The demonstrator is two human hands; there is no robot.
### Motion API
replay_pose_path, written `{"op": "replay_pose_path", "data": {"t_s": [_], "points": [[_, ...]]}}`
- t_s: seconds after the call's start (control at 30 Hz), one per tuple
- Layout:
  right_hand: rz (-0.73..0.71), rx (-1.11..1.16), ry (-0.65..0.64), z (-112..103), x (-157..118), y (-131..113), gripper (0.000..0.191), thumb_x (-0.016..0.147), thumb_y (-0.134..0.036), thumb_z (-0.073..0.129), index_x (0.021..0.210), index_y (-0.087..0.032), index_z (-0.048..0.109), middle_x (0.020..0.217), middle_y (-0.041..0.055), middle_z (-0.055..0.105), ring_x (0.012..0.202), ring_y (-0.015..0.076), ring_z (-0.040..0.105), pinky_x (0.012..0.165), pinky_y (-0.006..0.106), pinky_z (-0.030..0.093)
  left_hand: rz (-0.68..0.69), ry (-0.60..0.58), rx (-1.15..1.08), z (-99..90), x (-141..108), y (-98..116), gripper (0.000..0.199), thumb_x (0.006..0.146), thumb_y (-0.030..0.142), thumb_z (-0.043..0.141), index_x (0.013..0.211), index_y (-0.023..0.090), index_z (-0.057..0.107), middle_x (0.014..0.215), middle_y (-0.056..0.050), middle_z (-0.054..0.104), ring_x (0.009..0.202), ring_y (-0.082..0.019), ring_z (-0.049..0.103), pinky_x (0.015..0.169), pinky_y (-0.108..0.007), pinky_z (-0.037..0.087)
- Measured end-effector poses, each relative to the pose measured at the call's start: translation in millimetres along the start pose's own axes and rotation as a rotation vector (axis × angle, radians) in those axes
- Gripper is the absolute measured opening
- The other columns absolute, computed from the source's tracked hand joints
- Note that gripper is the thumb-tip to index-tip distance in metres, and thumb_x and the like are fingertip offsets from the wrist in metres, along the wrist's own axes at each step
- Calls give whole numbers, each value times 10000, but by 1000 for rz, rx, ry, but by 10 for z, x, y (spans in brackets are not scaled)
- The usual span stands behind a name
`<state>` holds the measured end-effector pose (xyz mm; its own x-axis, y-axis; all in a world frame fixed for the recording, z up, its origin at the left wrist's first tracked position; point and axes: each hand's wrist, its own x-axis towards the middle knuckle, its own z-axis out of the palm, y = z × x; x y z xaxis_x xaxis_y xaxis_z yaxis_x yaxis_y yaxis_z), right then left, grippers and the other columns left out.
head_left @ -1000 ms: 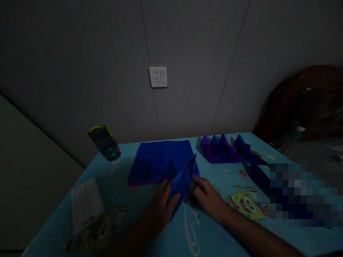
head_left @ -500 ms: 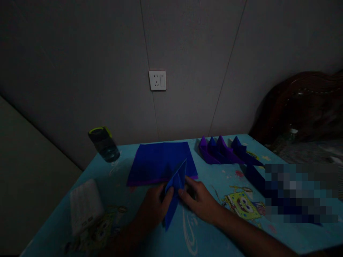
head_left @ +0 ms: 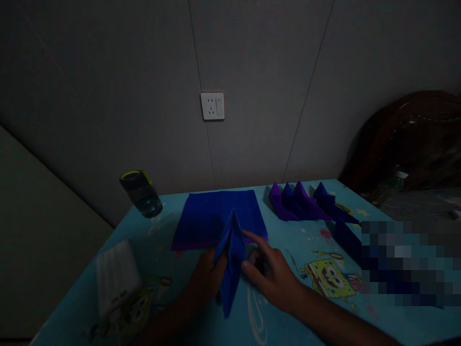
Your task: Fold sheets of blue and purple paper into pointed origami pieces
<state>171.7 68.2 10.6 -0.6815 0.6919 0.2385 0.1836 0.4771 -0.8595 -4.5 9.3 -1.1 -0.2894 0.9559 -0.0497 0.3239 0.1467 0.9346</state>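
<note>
A folded blue paper (head_left: 233, 262) stands upright between my hands, its pointed top up and a narrow fold running down its middle. My left hand (head_left: 212, 269) grips its left side, with the thumb in the fold. At its right edge, my right hand (head_left: 272, 269) touches the paper with index finger and thumb, the fingers spread apart. Behind lies a flat stack of blue sheets (head_left: 219, 214) with a purple edge at the front. Folded purple (head_left: 279, 204) and blue (head_left: 324, 198) paper boats stand in a row at the back right.
A dark bottle with a yellow-green rim (head_left: 142, 193) leans at the back left. A white box-like object (head_left: 118, 276) lies at the front left of the patterned blue tablecloth (head_left: 288, 317). Another dark blue folded piece (head_left: 347, 240) is partly pixelated at right.
The blue paper has turned more upright, and its middle fold now faces me. My right index finger and thumb have spread apart along its right edge. The view has shifted slightly.
</note>
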Motion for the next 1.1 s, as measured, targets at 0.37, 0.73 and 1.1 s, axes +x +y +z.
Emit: {"op": "replay_pose_path", "data": {"t_s": [0.37, 0.73, 1.1], "points": [[-310, -531, -281, 2, -20, -16, 567, 802, -641, 603, 1153, -195, 588, 804, 55, 745, 701, 228, 700, 666, 322, 467, 67, 52, -18, -112, 51, -236, 366, 791, 390, 592, 1108, 221, 660, 1272, -100, 642, 1359, -308, 411, 1105, -468, 343], [-157, -720, -6, -217, 10, -65, 138, 896, -242, 502, 958, -185, 612, 817, 50, 709, 708, 165, 661, 665, 248, 456, 54, -110, -406, -43, 128, -162, 813, 838, 599, 546, 1466, 166, 266, 1176, -145, 660, 909, -262, 705, 788, -417, 591], [192, -687, 459, -900, -1498, 272, 263, 948, -322, 446, 1063, -183, 637, 923, 115, 717, 770, 228, 696, 703, 330, 546, 408, -29, 238, -126, 62, -79, 300, 887, 464, 492, 912, 234, 683, 813, -56, 733, 736, -218, 707, 738, -335, 573]]}}
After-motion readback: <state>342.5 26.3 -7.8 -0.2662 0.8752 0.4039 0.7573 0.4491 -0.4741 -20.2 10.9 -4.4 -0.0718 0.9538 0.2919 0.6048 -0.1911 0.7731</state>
